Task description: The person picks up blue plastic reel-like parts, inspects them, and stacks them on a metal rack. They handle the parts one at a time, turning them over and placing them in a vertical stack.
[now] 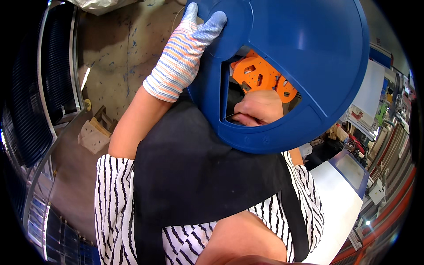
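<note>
A large round blue plastic reel [309, 57] fills the upper right of the view, tilted toward me. My left hand [185, 48], in a striped knit glove with blue fingertips, grips its left rim. Through a wedge-shaped opening in the reel's flange I see my bare right hand [260, 108], fingers curled and pinching a thin wire. Just above that hand, inside the opening, sits an orange plastic piece [260, 75] with cut-out holes. My black apron and striped shirt show below.
A concrete floor [119, 48] lies at the upper left, with crumpled cardboard [95, 132] on it. A curved metal rack [53, 88] runs along the left. A white panel [340, 207] and cluttered shelves [371, 128] stand at the right.
</note>
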The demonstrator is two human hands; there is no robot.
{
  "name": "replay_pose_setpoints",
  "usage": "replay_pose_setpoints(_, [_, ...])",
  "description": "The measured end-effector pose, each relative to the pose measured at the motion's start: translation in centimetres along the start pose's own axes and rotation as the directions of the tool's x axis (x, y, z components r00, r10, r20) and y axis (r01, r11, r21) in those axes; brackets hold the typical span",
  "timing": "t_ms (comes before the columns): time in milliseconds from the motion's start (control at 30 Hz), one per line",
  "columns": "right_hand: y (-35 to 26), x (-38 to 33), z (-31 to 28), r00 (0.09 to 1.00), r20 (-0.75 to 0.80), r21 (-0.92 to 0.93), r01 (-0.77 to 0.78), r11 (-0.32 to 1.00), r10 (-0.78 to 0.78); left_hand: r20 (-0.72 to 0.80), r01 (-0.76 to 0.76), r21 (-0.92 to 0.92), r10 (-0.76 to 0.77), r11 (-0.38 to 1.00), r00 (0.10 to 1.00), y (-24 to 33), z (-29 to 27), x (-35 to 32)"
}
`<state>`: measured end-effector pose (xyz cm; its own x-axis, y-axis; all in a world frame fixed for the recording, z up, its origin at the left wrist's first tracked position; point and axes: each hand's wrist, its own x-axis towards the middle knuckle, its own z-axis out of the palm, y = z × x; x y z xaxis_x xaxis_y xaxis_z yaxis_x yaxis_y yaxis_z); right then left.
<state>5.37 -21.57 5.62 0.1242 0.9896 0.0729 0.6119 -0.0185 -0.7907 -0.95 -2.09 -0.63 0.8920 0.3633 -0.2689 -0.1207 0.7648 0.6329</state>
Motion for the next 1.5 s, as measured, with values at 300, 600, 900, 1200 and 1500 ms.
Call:
replay_pose_setpoints(300, [1.4, 0.9, 1.6, 0.857, -0.456, -0.017, -0.280, 0.960, 0.242, -0.156, -0.026, 0.203, 0.059, 0.979, 0.986, -1.1, -1.6, -1.3])
replay_pose_setpoints(600, [7.7, -1.8, 2.1, 0.263, -0.644, 0.763, 0.159, 0.626, 0.718, 0.264, -0.322, 0.357, 0.235, 0.877, 0.935, 2.6, 1.7, -0.7])
replay_pose_setpoints(900, [9.6, 1.4, 1.9, 0.282, -0.607, 0.786, 0.351, 0.509, 0.743, 0.549, -0.639, 0.769, 0.517, -0.006, 0.657, 5.4, 1.6, 2.0])
replay_pose_setpoints(1200, [8.2, 1.0, 1.6, 0.478, -0.526, 0.850, 0.274, 0.449, 0.703, 0.635, -0.372, 0.748, 0.428, -0.550, 0.643, 5.5, 1.4, 2.0])
replay_pose_setpoints(1500, [8.7, 0.4, -3.2, 0.882, -0.151, 0.937, -0.016, 0.348, 0.447, 0.758, -0.650, 0.646, 0.235, -0.399, 0.609, 7.9, -1.1, 2.6])
